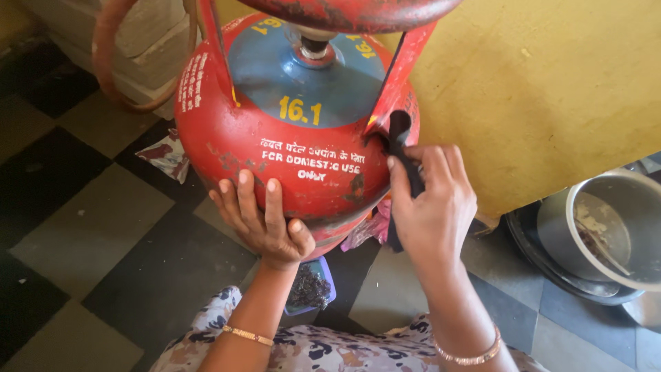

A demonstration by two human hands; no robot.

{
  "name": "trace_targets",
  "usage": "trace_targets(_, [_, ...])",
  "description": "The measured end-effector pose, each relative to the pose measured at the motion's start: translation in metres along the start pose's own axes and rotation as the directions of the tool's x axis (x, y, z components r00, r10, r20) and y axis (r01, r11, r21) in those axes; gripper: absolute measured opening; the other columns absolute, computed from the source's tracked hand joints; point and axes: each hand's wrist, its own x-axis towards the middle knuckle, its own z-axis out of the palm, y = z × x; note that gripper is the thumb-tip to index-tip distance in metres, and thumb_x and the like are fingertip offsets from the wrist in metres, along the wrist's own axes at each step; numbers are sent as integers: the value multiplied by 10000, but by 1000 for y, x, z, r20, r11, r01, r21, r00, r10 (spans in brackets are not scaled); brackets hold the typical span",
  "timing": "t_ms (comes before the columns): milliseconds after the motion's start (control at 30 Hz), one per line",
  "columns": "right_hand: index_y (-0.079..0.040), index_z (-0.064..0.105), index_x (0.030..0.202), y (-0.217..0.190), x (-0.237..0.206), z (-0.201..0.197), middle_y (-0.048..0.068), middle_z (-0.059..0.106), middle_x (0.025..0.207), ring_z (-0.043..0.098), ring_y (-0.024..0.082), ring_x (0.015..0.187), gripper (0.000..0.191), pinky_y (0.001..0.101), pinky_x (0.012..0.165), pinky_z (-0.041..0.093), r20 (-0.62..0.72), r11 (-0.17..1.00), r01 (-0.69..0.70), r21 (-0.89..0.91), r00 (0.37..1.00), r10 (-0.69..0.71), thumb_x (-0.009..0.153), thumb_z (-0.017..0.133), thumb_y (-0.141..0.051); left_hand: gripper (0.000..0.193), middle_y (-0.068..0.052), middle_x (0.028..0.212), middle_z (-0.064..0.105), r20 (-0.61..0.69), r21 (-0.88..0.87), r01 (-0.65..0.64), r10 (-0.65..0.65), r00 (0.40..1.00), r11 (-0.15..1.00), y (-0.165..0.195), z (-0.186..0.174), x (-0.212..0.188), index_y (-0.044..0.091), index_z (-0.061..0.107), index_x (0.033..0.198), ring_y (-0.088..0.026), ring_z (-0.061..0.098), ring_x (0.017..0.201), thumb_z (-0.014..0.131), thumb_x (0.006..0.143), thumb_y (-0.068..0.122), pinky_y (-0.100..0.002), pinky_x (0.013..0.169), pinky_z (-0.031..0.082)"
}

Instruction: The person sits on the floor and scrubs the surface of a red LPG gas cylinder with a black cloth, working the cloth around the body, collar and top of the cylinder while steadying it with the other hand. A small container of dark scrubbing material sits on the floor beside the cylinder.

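On the floor of dark and light squares, near its far left edge, one reddish hose curves beside one pale block. A little to the right, one crumpled printed wrapper lies on the floor, just beside the bottom of one red gas cylinder. The cylinder stands in the middle of the floor, close to the yellow wall, and it has a blue top, one valve in the centre, and two red bars that go up to a ring. There are two hands. The left hand lies flat against the lower front of the cylinder; its fingers are spread wide and press on the red metal, with nothing inside them. Under this hand, one small purple box with dark bits in it stands on the floor. The right hand holds one black cloth against the right side of the cylinder, at the foot of the right bar. Its fingers are closed narrowly around the cloth, which comes out above the fingertips and also hangs below the palm. Each wrist has one thin bangle. At the right edge of the floor, one steel pot sits inside one dark pan.
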Motion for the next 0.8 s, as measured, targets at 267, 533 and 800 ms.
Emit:
trace_targets(267, [-44,685,1006,-2,2,-3,113,657,965,680,275,759,177,392,689,530,37,999,-45,-6,998,46,912,776,-164,547,-181,1623,359,3,5,4,-4,1000,1000,1,1,-2,118,450,1530,-406,229,1573,249,1120,419,-663,1306,185])
trace_targets(533, [-52,681,1007,1,3,-2,118,654,969,684,283,775,157,395,690,532,24,999,-28,-37,999,29,920,764,-153,546,-188,1625,350,11,-3,4,-4,1000,1000,1,1,-2,111,451,1530,-412,226,1572,253,1122,414,-682,1297,188])
trace_targets(800, [-52,669,1014,-1,-1,0,121,646,966,683,294,783,152,405,696,534,30,999,-33,-19,999,33,927,749,-147,550,-191,1618,359,6,6,-1,0,1000,1000,-1,-1,-4,104,456,1527,-418,238,1563,255,1118,412,-673,1294,195])
